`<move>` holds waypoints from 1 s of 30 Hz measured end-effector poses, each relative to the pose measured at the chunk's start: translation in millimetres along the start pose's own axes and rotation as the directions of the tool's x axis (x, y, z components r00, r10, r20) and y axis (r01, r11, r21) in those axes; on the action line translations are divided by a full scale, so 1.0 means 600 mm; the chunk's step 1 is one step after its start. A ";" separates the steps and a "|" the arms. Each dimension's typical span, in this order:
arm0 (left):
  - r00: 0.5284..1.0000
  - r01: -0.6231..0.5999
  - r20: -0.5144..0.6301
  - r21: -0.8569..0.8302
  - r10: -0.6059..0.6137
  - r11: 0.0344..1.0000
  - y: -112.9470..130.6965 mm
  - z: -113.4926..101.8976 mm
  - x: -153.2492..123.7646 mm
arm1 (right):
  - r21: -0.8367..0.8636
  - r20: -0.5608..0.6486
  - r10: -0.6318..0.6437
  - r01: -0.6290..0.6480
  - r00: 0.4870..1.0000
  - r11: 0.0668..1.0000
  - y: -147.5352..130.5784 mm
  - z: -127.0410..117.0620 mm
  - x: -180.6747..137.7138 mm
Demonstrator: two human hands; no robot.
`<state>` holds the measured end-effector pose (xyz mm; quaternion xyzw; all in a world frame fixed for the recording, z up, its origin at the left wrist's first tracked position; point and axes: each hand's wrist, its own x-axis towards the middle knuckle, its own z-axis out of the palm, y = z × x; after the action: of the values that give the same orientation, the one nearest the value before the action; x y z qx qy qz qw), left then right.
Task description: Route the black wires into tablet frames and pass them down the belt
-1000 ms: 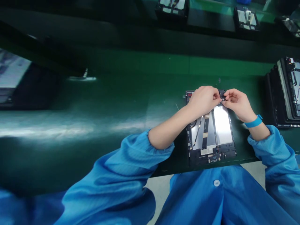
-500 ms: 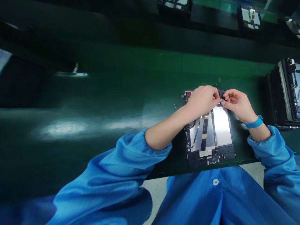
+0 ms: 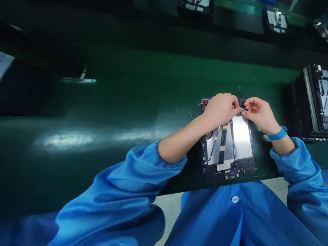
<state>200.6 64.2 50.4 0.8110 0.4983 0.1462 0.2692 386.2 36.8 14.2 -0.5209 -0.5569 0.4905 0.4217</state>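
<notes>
An opened tablet (image 3: pixel 243 136) lies on the green work surface close to its front edge, its silvery inside, dark ribbon cable (image 3: pixel 222 147) and small boards facing up. Over its far part, my left hand (image 3: pixel 222 106) is closed, fingertips pinched on something too small to name. My right hand (image 3: pixel 258 111) pinches from the other side, and its thumb and finger almost meet the left fingertips. A small black part (image 3: pixel 242 102) shows between the two hands at the tablet's far edge. The left hand and forearm cover the tablet's upper middle.
To the right stands a stack of similar opened tablets (image 3: pixel 311 106). More device units (image 3: pixel 277 21) sit on a raised dark shelf at the back. A thin wire (image 3: pixel 191 116) sticks out by the tablet's left side. At far left lies a shiny metal piece (image 3: pixel 79 80).
The view has shifted very slightly. Both hands keep the same pinching pose at the tablet's far edge, with no clear movement of the parts.
</notes>
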 end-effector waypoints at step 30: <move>0.716 -0.302 -0.611 0.164 0.337 0.939 -0.058 -0.039 -0.276 | -0.352 0.618 -0.166 0.460 0.769 0.815 -0.090 0.138 -0.079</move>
<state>87.2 -63.3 54.3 0.7951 0.4155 0.4403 0.0362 300.9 -18.0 56.0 -0.3378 -0.8411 0.3852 0.1734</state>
